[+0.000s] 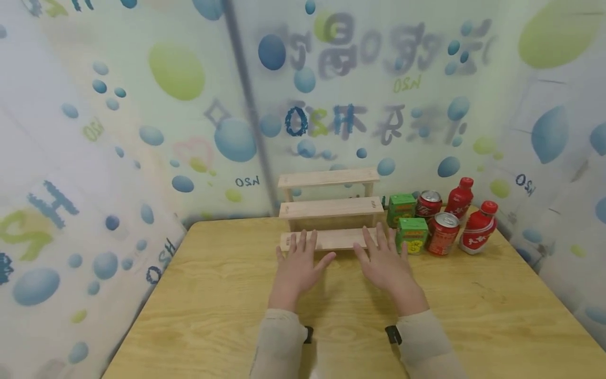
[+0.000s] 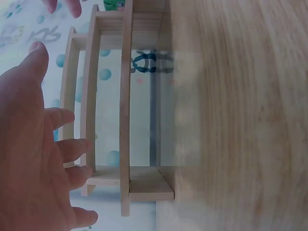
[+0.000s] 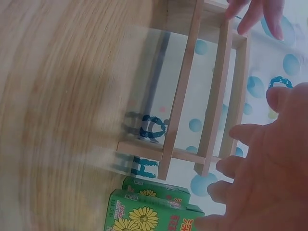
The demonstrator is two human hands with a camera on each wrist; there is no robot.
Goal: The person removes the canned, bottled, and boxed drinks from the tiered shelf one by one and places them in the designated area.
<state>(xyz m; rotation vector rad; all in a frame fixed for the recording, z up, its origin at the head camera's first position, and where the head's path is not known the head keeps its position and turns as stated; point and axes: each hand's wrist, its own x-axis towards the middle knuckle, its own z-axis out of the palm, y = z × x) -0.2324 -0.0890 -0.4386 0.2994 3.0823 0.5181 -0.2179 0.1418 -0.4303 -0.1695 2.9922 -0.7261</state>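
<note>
A three-tier wooden shelf [image 1: 331, 209] stands at the back of the table, its tiers bare. In the head view my left hand [image 1: 298, 266], fingers spread, overlaps the left part of the lowest tier. The right hand [image 1: 388, 263] spreads likewise over the right end of that tier. Both palms face down and neither holds anything. From the left wrist view, the left hand [image 2: 38, 144] hovers in front of the shelf [image 2: 126, 106]. The right wrist view shows the right hand [image 3: 269, 173] beside the shelf, near the green drink cartons [image 3: 144, 211].
Right of the shelf stand two green cartons [image 1: 412, 235], two red cans [image 1: 443, 234] and two red-labelled bottles [image 1: 478, 229], grouped close together. The wooden table [image 1: 222, 284] reaches back to a printed curtain [image 1: 189, 131] on its far side.
</note>
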